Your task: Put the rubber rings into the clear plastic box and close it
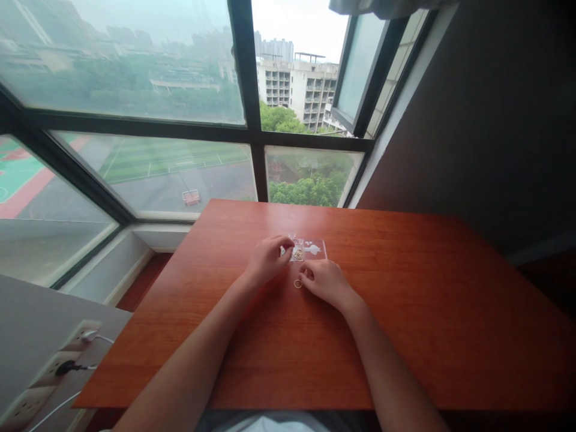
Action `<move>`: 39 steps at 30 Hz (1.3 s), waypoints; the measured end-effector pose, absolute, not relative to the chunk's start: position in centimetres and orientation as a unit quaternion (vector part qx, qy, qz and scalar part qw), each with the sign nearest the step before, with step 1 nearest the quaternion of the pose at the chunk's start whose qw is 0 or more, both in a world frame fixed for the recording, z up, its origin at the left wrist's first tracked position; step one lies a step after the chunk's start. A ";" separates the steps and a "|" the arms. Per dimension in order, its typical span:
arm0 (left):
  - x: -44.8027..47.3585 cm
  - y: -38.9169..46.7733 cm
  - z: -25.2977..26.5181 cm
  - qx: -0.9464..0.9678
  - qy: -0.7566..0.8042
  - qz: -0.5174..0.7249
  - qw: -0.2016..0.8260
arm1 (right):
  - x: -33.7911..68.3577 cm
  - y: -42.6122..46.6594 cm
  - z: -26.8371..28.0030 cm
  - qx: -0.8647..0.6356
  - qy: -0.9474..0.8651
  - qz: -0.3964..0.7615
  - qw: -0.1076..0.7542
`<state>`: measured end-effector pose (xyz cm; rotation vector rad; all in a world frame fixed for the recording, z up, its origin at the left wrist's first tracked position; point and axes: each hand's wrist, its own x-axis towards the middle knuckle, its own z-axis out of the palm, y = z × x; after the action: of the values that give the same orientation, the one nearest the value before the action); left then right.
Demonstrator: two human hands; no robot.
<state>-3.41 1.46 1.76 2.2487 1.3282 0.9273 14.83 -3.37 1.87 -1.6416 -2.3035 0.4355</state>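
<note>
A small clear plastic box (318,245) lies open on the wooden table, with a white printed shape on its right half. Gold-coloured rings (297,254) and other small shiny pieces sit in its left half. My left hand (269,259) is at the box's left edge, thumb and fingers curled in on it. Just in front of the box, my right hand (327,279) has its fingertips pinched together at the edge of a single gold-coloured ring (297,284). The fingers partly hide the box's near and left sides, and the pieces are too small to make out fully.
The reddish-brown table (405,336) reaches to the windows, whose dark frame (256,162) stands behind its far edge. One window pane (360,72) is swung open. At lower left, wall sockets (56,367) hold plugs with white cables. A dark wall rises on the right.
</note>
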 end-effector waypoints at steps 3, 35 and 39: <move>-3.4 1.4 1.9 0.796 0.470 0.332 0.189 | 15.0 -3.5 2.1 -0.551 -0.807 0.155 0.148; -2.6 0.6 3.1 0.785 0.405 0.295 0.364 | 15.4 -2.8 1.2 -0.606 -0.740 0.078 0.281; -2.4 0.5 3.3 0.775 0.401 0.291 0.392 | 15.4 -2.8 1.3 -0.602 -0.737 0.070 0.298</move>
<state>-2.43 0.49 3.33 1.9678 1.0175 0.7395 15.40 -2.82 1.31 -1.6009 -1.9594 0.1863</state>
